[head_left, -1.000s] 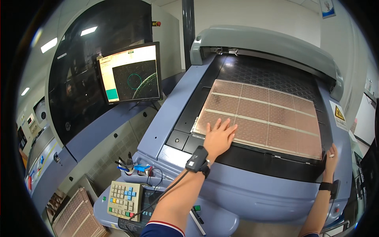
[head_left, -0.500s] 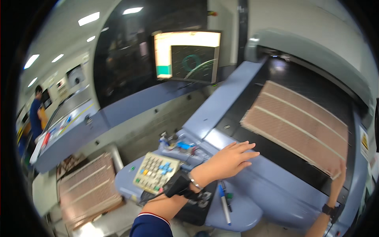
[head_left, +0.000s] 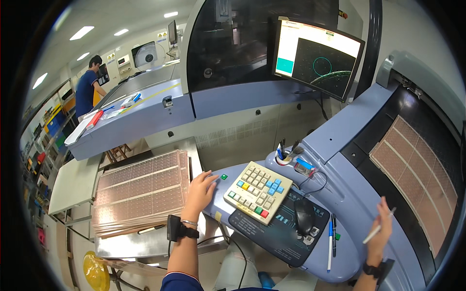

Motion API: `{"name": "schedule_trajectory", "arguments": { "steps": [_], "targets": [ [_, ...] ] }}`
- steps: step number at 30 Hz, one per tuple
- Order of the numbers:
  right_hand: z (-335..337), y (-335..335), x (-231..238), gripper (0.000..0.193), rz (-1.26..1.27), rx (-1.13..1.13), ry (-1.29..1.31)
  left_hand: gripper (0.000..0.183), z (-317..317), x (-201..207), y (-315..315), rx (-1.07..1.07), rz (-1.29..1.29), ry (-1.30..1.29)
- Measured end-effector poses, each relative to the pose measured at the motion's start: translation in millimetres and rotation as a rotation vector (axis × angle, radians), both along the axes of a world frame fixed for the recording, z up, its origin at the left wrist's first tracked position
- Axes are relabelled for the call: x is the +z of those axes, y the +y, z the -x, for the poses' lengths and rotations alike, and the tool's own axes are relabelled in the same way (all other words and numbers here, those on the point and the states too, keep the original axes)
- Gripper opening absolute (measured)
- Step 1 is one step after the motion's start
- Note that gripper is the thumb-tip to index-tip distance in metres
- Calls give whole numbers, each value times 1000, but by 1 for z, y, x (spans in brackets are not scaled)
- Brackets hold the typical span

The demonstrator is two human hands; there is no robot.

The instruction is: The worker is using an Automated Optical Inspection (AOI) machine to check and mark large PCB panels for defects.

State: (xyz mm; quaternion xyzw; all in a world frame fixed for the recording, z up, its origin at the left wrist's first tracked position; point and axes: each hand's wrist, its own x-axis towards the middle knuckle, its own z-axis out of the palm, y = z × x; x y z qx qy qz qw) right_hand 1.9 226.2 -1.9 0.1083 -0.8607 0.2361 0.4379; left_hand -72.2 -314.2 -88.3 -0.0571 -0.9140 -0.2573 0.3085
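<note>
My left hand [head_left: 199, 195] is open, fingers stretched out, at the right edge of a stack of copper-coloured panels [head_left: 141, 186]; I cannot tell whether it touches them. At the right, my right hand [head_left: 381, 232] holds a slim whitish pen-like stick [head_left: 372, 234], slanting across the fingers; its exact kind is unclear. Beyond this hand, another copper-coloured panel [head_left: 412, 174] with pale strips lies on the machine's black bed [head_left: 357, 155]. Between my hands are a beige keypad [head_left: 257, 192] with coloured keys and a black mouse [head_left: 305, 217] on a dark mat [head_left: 276, 242].
A blue-and-white marker [head_left: 330, 245] and a dark pen [head_left: 334, 233] lie beside the mat. A cup of brushes [head_left: 286, 154] stands behind the keypad. The monitor [head_left: 318, 58] shows a green circle. A person [head_left: 87, 92] stands at the far left. A yellow stool [head_left: 95, 271] is at lower left.
The view has swung left. My left hand has gone from over the machine's front edge to the panel stack. My right hand has left the panel on the bed; the stick now shows in it.
</note>
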Motion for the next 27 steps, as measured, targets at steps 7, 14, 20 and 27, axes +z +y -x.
{"name": "schedule_trajectory", "arguments": {
  "steps": [7,14,20,27],
  "targets": [
    [26,-52,-17,43,-66,138,-16,23,12,-3,15,106,83,-188],
    [29,-50,-25,44,-35,148,-18,29,6,3,17,110,114,-178],
    [27,-50,-24,43,-36,171,-24,35,5,3,19,98,59,-164],
    [25,-51,-22,41,-15,169,-11,32,2,4,19,107,86,-184]
  ]
}}
